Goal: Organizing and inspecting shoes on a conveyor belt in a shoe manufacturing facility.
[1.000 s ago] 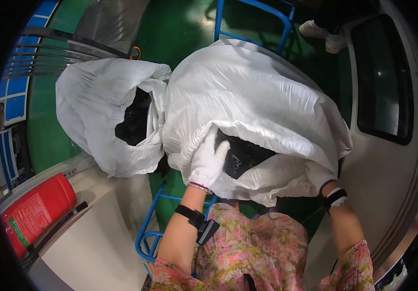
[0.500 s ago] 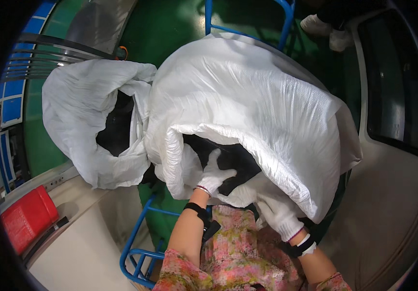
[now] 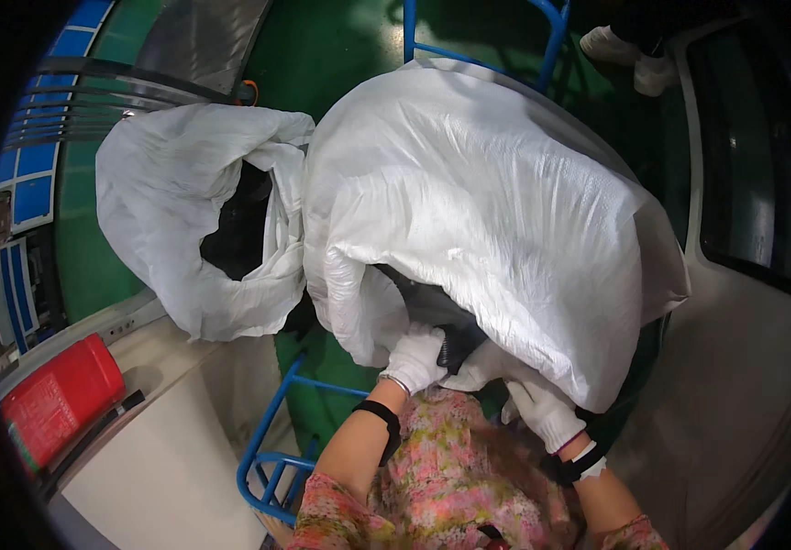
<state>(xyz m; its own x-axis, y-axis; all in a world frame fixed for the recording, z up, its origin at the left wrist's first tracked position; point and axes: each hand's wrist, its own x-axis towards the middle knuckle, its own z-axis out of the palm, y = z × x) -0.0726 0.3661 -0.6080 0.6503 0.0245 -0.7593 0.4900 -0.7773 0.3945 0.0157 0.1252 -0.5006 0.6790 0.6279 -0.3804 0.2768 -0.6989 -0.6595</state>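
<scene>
Grip, left: gloved left hand (image 3: 416,358), fingers curled narrow at the near edge of the large white sack (image 3: 478,183), beside its mouth; we cannot tell whether they close on cloth, on the dark ribbed part (image 3: 455,348) next to them, or on both. Grip, right: gloved right hand (image 3: 545,415), thumb apart, at the sack's near right edge; its fingertips merge with the white folds, so we cannot tell how tightly they close.

Hidden items: the dark ribbed part, which we see only in the sack's mouth, the rest covered by the upper lip; dark contents (image 3: 237,234) of the smaller white sack (image 3: 152,192), too shadowed for us to name. Cut off: red container (image 3: 60,394), by the dark rim at left; shoes (image 3: 611,46) at top right, legs lost in shade.

Edges and room: the mouth gapes between the hands and the drooping upper lip. The two sacks meet side to side. Beyond the large sack's right edge, we note a strip of green floor (image 3: 322,55) before a pale panel (image 3: 735,367).
</scene>
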